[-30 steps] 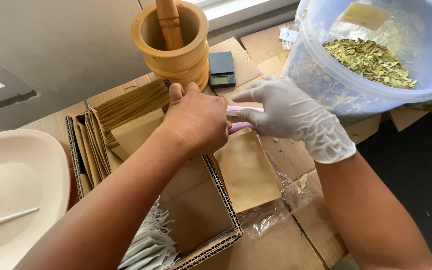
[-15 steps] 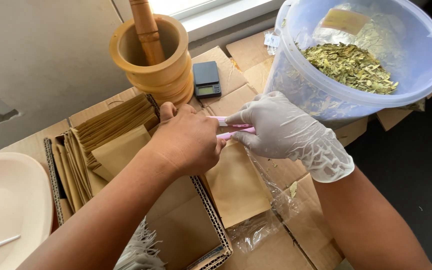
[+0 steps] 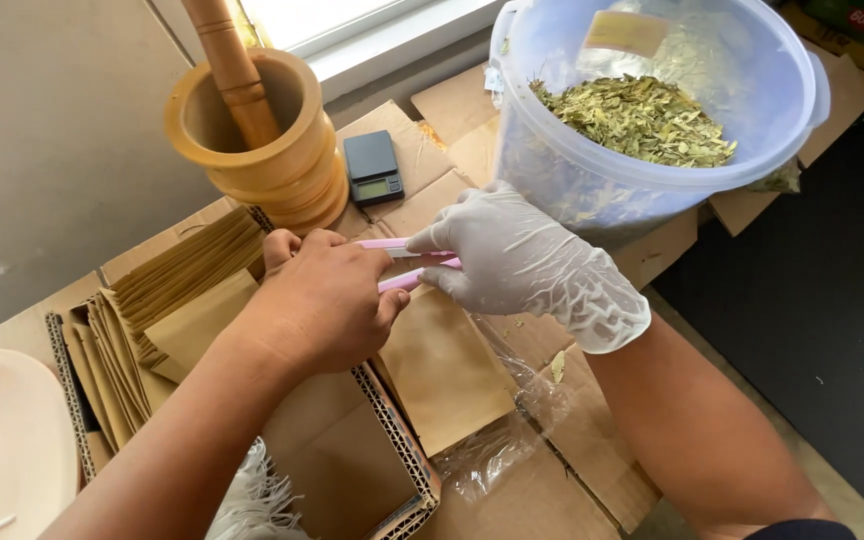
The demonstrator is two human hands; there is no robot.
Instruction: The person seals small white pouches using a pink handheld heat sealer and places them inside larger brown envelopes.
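Hands meet over the kraft bag (image 3: 442,370) mid-cardboard: my bare left hand (image 3: 322,305) and gloved right hand (image 3: 512,262) both pinch the pink sealer (image 3: 402,262) at its mouth. Since a second ago only my view shifted; grip unchanged, work holding steady.

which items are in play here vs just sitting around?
In use: left hand, gloved right hand, pink clip, brown paper bag.
Lying about: wooden mortar, pocket scale, tub of dried leaves, stack of paper bags.
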